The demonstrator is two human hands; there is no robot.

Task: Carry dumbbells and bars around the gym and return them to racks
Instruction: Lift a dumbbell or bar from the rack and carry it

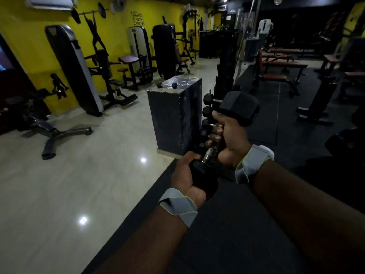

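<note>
I carry a black hex dumbbell [240,107] with a chrome handle, held tilted in front of me over the black rubber mat. My right hand [227,139] grips the handle just below the upper head. My left hand [187,175] cups the lower head, fingers curled around it. Both wrists wear grey straps. Just beyond the hands stands a vertical dumbbell rack [207,111] with several black hex dumbbells stacked on it. A small dumbbell [166,85] lies on top of a dark stone block [173,115].
Weight machines [136,56] line the yellow wall on the left over a glossy tiled floor [79,175]. An adjustable bench [49,129] stands at the left. Flat benches [280,68] sit on the dark mat at the right. A tall dark column [227,62] rises behind the rack.
</note>
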